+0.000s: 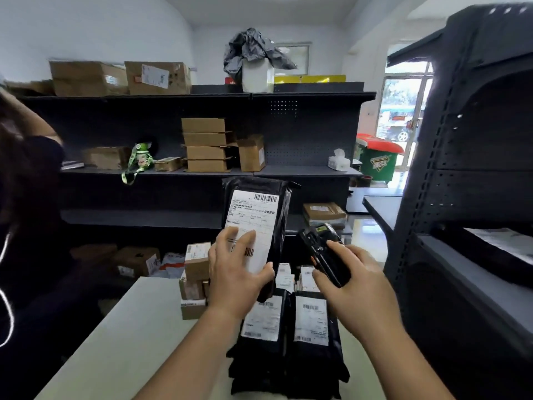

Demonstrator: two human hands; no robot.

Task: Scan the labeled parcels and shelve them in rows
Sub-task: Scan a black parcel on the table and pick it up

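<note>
My left hand (pixel 235 272) grips a black parcel (pixel 271 197) by its lower end and holds it upright, its white barcode label facing me. My right hand (pixel 354 287) holds a black handheld scanner (pixel 321 249) just right of the parcel, its top end tilted toward the label. Below my hands, two stacks of black labeled parcels (pixel 288 350) lie side by side on the white table (pixel 124 336).
Small cardboard boxes (pixel 194 280) stand at the table's far edge. A dark shelf unit (pixel 302 170) ahead carries cardboard boxes; another dark rack (pixel 473 197) rises close on the right. A person in dark clothing (pixel 26 226) stands at the left.
</note>
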